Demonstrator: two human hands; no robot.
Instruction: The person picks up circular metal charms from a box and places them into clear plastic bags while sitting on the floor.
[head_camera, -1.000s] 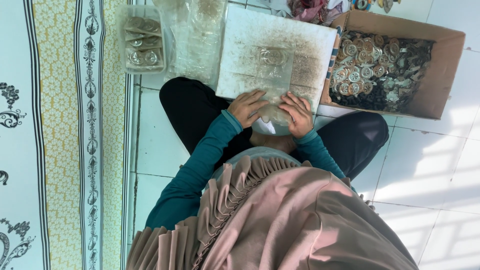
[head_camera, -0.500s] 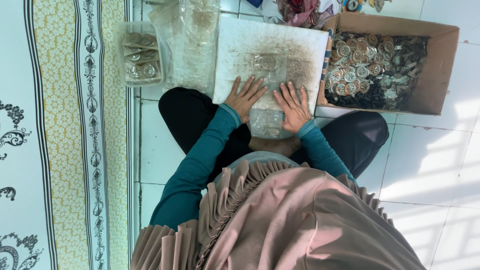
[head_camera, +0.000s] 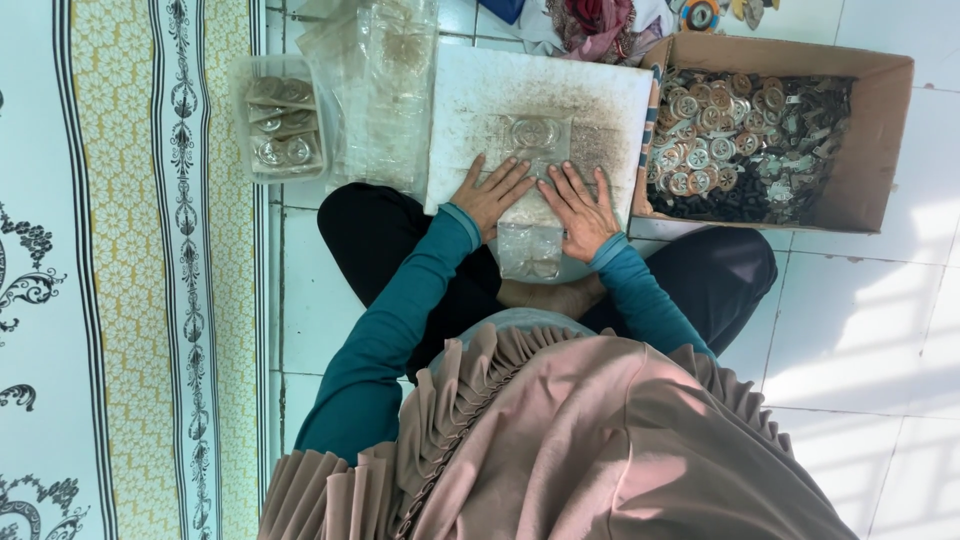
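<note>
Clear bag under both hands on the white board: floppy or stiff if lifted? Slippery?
The bag looks like thin clear film, so probably floppy. Its near end overhangs the board and would likely droop. Round pieces inside may slide; glossy film, likely slick.

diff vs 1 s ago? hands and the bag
Both hands slid away from the body, up onto the stained white board. The left hand and right hand went from gripping the small clear plastic bag near the lap to lying spread flat, pressing it against the board. The open cardboard box of round metal parts and the clear plastic tub stayed put.
</note>
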